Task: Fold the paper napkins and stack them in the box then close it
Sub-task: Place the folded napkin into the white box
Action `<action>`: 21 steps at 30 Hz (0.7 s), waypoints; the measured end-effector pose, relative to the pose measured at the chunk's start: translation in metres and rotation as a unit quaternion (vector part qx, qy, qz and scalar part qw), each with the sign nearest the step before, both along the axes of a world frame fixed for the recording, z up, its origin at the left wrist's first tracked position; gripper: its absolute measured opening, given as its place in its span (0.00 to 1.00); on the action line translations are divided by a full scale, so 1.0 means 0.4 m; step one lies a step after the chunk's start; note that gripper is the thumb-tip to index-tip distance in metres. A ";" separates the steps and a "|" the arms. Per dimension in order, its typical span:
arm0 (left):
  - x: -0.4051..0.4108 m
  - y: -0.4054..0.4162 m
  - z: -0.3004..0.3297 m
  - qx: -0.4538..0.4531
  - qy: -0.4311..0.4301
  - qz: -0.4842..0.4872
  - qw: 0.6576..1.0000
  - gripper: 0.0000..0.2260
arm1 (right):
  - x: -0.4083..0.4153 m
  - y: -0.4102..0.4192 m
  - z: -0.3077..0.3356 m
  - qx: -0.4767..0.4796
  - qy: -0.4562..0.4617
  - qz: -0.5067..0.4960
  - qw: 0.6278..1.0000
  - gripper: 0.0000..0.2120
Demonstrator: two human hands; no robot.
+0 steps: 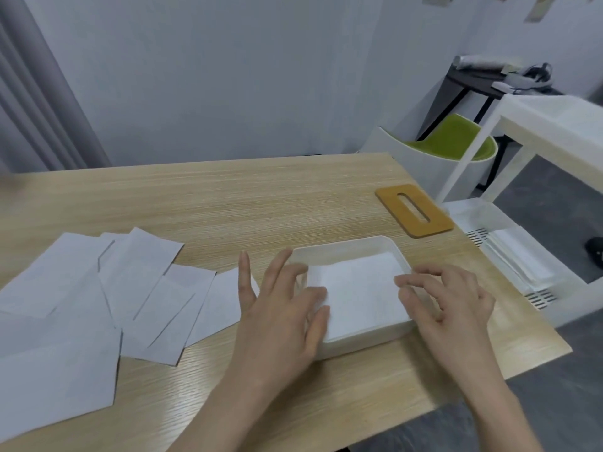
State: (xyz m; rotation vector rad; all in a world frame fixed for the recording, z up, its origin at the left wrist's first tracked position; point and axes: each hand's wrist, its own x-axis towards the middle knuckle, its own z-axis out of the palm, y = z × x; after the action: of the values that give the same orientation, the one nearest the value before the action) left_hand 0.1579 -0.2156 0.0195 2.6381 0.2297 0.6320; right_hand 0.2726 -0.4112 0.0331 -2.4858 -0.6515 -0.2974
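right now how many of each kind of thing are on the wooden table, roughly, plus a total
white box: 1
folded napkin in the box: at least 1, deeper layers hidden
loose napkins left of the box: about 6, overlapping, exact count unclear
brown wooden lid with slot: 1
total: about 9

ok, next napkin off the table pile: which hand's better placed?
Left, probably. The left hand sits at the box's left edge, right beside the loose napkins spread on the table's left. The right hand is over the box's far side and would have to cross it.
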 end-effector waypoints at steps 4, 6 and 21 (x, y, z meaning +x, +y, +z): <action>0.003 -0.005 -0.008 -0.013 0.010 -0.049 0.999 0.15 | -0.029 0.006 0.011 -0.012 -0.009 0.051 0.999 0.15; 0.005 -0.007 -0.011 -0.018 0.031 -0.092 0.995 0.18 | -0.043 0.012 0.008 -0.047 0.009 0.078 0.996 0.21; 0.022 0.000 -0.010 0.059 0.064 -0.128 0.988 0.21 | -0.051 0.050 0.002 -0.176 0.049 0.044 0.982 0.38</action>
State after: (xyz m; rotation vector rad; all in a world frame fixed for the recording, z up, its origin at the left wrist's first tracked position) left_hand 0.1666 -0.2156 0.0155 2.7620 -0.1130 0.4039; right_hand 0.2523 -0.3913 0.0339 -2.7730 -0.8287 -0.0256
